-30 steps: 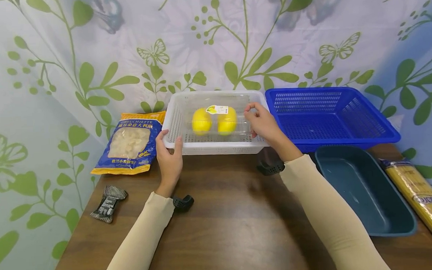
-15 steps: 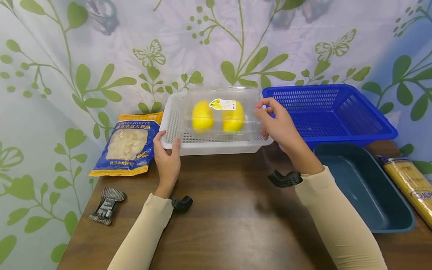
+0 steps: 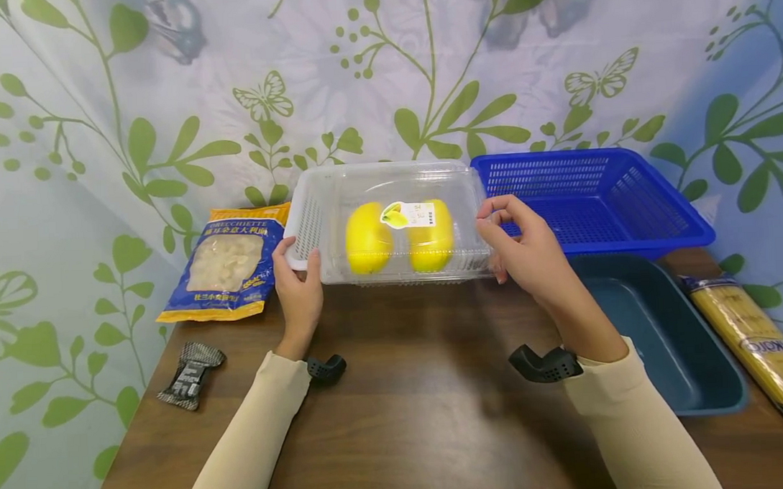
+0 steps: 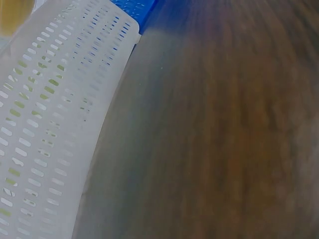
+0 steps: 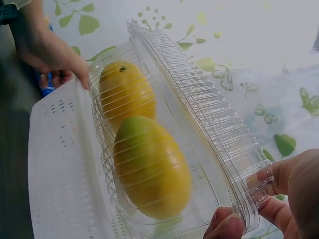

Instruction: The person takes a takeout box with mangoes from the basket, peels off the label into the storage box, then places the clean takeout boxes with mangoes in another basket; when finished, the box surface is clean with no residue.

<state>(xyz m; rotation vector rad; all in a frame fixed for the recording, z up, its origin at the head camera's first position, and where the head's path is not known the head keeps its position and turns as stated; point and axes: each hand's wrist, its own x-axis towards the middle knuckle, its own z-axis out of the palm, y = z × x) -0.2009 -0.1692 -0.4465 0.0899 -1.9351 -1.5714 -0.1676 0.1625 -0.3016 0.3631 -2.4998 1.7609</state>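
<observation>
A clear plastic clamshell box (image 3: 396,185) with two yellow fruits (image 3: 368,238) inside and a white label on its lid is held above the white perforated basket (image 3: 304,222). My right hand (image 3: 533,254) pinches the box's right end by its rim, thumb on one side and fingers on the other in the right wrist view. My left hand (image 3: 300,298) grips the front left corner of the basket, thumb at the front. The box hides most of the basket in the head view. Only the basket's wall (image 4: 55,139), not the hand, shows in the left wrist view.
A blue perforated basket (image 3: 559,228) stands just right of the white one. Before it lies a dark teal tub (image 3: 667,335), with a spaghetti pack (image 3: 751,333) beside it. At left are a blue-yellow pasta bag (image 3: 222,265) and a small black wrapped packet (image 3: 192,376).
My right hand has lifted the fruit box out of the white basket and brought it up and toward me, slightly rightward. The left hand has kept its grip on the basket.
</observation>
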